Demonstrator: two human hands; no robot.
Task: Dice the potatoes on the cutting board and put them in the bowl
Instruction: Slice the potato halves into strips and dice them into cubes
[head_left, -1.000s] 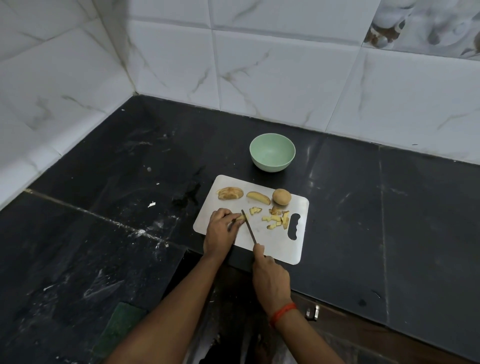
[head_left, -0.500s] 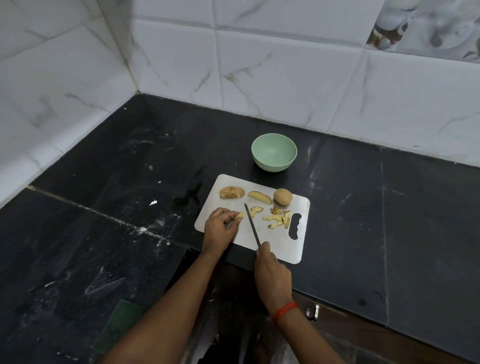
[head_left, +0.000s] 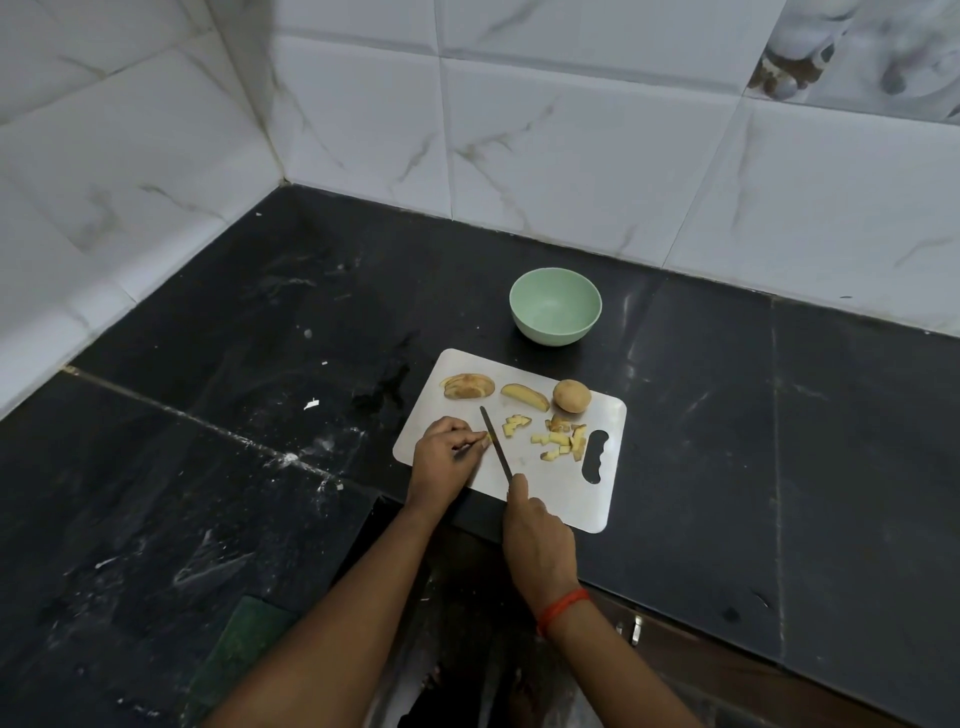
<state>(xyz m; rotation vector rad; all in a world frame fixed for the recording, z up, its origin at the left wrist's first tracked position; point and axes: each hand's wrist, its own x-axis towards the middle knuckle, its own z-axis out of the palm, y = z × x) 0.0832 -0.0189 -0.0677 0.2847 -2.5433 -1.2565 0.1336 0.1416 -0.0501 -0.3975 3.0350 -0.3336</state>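
Note:
A steel cutting board (head_left: 558, 480) lies on the black counter. On it are a sliced potato half (head_left: 468, 386), a potato wedge (head_left: 524, 397), a whole small potato (head_left: 571, 396) and several diced pieces (head_left: 561, 441). My left hand (head_left: 447, 456) pinches a small potato strip (head_left: 487, 440) at the board's left edge. My right hand (head_left: 535, 535) grips a knife (head_left: 496, 451), whose blade lies just right of that strip. The green bowl (head_left: 555, 305) stands empty behind the board.
White tiled walls meet in a corner at the back left. White crumbs (head_left: 311, 404) and smears lie on the counter left of the board. A green scrub pad (head_left: 244, 639) sits near the front edge. A cabinet handle (head_left: 635, 629) shows below the counter.
The knife blade has shifted slightly right and away from the strip that my left hand holds. A few more cut pieces lie beside the blade.

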